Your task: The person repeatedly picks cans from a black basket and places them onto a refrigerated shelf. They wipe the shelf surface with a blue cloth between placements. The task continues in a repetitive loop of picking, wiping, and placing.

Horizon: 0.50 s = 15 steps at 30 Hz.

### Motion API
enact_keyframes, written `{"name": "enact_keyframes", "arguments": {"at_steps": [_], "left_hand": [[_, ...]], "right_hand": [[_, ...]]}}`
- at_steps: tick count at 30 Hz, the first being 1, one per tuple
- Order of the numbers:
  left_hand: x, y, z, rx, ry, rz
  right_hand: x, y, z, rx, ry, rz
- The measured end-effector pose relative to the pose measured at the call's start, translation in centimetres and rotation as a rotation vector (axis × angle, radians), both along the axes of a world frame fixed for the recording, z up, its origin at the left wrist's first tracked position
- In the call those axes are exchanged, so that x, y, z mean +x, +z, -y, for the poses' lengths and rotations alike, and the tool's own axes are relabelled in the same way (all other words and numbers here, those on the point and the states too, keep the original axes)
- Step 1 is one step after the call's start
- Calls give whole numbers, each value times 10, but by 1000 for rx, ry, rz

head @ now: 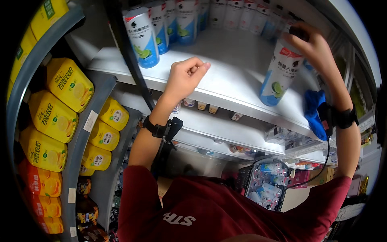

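My right hand (316, 45) grips the dark cap of a tall white and blue drink bottle (281, 77) with a lime picture. This bottle leans a little, and its base is at the white shelf (223, 72), near the front edge. Over the same shelf, to the left, is my left hand (186, 77), its fingers curled in and nothing visible in them. Beyond it several like bottles (142, 39) stand upright in a group at the left. A row of paler bottles (234, 13) runs along the back. By my right forearm a blue cloth (315, 113) lies on the shelf.
A black upright post (130, 57) is left of my left hand. Side racks hold yellow jugs (71, 84) and orange drink bottles (47, 181). Small cups (208, 106) sit on the shelf below. A dark basket (249, 175) with several bottles is by my body.
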<state>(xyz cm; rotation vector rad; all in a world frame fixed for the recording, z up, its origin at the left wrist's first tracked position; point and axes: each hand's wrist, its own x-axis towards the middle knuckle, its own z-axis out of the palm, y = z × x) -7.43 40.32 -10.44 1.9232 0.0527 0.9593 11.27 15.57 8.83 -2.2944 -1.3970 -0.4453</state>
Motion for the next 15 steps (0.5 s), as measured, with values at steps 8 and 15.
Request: {"name": "enact_keyframes", "arguments": {"at_steps": [8, 15], "left_hand": [[2, -5, -10, -203, -104, 25], [6, -4, -16, -129, -157, 78]], "right_hand": [[-50, 2, -139, 20, -10, 15], [-64, -5, -232, 148, 138, -63]]}}
